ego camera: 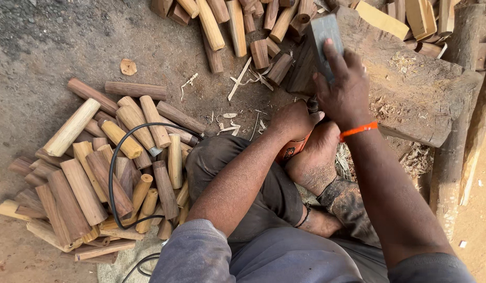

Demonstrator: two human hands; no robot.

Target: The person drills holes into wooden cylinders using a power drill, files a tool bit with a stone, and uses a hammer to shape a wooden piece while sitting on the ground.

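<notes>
My left hand (291, 120) grips an orange power tool (291, 149), mostly hidden under my hands and held against my bare foot (313, 162). My right hand (343, 86), with an orange band at the wrist, is closed on a dark grey wooden block (320, 32) and presses its lower end down toward the tool. A black cable (113, 173) loops from the tool over the pile at my left. I sit on the ground with my knee (216, 157) bent.
A pile of several rough-turned wooden pieces (96, 173) lies on the ground at left. More cut sticks (237, 26) lie at the top. A heavy wooden slab (410, 94) and planks sit at right. Shavings are scattered in front of me.
</notes>
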